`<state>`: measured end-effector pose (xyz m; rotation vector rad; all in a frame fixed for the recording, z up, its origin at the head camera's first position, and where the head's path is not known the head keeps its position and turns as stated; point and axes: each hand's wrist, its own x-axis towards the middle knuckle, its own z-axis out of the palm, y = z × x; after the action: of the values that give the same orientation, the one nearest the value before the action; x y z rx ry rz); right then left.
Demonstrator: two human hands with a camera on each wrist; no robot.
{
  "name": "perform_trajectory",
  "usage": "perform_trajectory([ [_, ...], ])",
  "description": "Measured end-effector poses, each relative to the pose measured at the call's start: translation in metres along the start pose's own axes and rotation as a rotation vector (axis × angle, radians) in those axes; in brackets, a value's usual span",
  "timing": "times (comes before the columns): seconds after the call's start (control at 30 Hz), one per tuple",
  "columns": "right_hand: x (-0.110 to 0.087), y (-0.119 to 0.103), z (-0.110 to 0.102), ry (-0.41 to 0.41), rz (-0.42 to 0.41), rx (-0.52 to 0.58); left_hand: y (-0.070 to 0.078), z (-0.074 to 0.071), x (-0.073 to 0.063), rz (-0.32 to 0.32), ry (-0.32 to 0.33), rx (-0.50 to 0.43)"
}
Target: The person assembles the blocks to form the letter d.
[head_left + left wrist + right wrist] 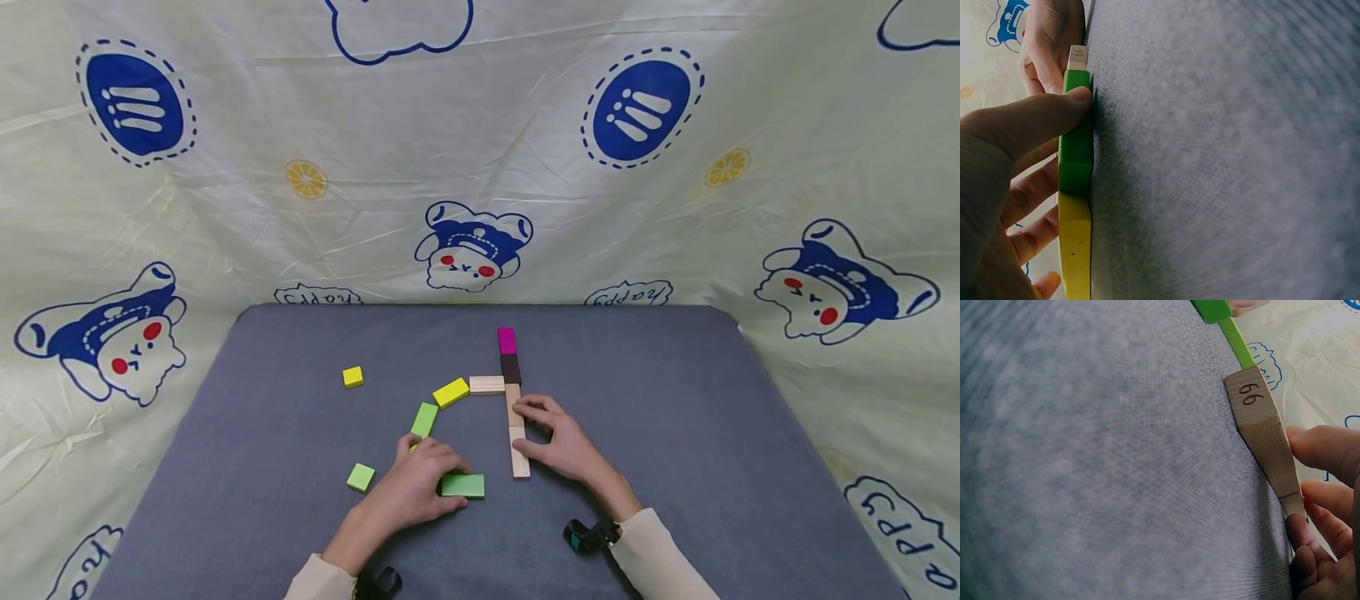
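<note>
My left hand (420, 483) holds a green wooden block (463, 487) lying on the table, its thumb on the near side in the left wrist view. Against that block's end is a yellow block (1075, 256), mostly hidden under the hand in the head view. My right hand (566, 446) touches the right side of a line of blocks with thumb and fingertips: a pale wood block (521, 462), marked 66 in the right wrist view, and a tan block (512, 394). Beyond these lie a dark brown block (510, 368) and a magenta block (507, 340).
A pale block (487, 385), a yellow block (451, 392) and a light green block (424, 419) curve leftward from the line. Apart on the left lie a yellow cube (352, 377) and a light green cube (361, 477). The table (637, 367) is covered in grey cloth before a printed curtain.
</note>
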<state>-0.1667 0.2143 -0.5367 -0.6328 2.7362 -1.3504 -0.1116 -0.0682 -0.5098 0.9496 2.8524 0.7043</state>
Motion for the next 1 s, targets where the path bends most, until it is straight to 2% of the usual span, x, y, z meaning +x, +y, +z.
perform_trajectory([
  [0.13,0.0006,0.0001,0.0006,0.011,0.001,-0.004,0.0004,0.0000,0.0004,0.001,-0.005,0.009],
  [0.57,0.0022,-0.0030,-0.0014,-0.025,0.043,0.025,0.0000,-0.0033,0.0017,0.010,-0.047,0.006],
  [0.77,0.0018,-0.0020,-0.0015,-0.018,0.026,0.019,-0.0006,-0.0034,0.0021,0.001,-0.062,-0.002],
  [1.0,0.0017,0.0011,0.0006,0.000,0.002,0.004,-0.0010,-0.0052,-0.0037,0.006,-0.014,-0.063],
])
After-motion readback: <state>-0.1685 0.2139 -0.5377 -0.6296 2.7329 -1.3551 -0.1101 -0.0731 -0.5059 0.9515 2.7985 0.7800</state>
